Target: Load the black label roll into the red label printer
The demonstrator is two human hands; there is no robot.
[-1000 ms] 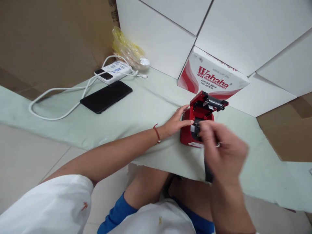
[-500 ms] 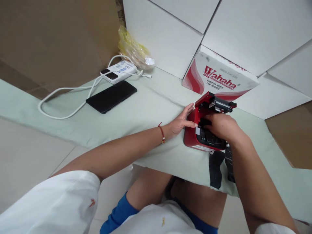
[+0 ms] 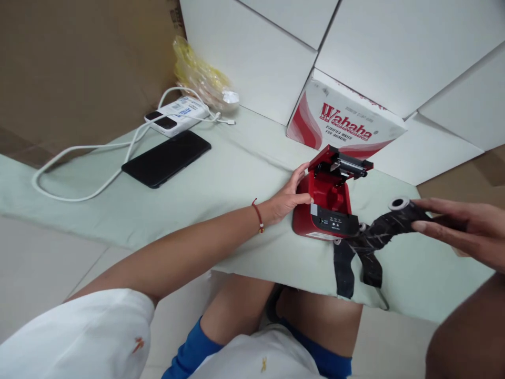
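Observation:
A small red label printer (image 3: 303, 221) stands on the green cloth with its lid (image 3: 339, 160) raised, and its red inner bay shows nothing inside. My left hand (image 3: 288, 201) grips the printer's left side, thumb on the near rim and fingers behind. To the right of it, my right hand (image 3: 467, 226) pinches a black ribbon roll (image 3: 398, 213) with a pale core, thumb below and fingers above. A crumpled black strip runs from the roll down toward the printer's front. Another black strip (image 3: 344, 268) hangs by the cloth's front edge.
On the left lie a black phone (image 3: 168, 158), a white power bank (image 3: 181, 116) with a looped white cable (image 3: 79, 150), and a yellow plastic bag (image 3: 201, 73). Behind the printer is a Wahaha carton (image 3: 343, 118) against white panels. Brown cardboard (image 3: 79, 63) stands at the left.
My right hand has come out of the printer and moved right, carrying the black ribbon roll. My left hand stays on the printer. The view has shifted slightly.

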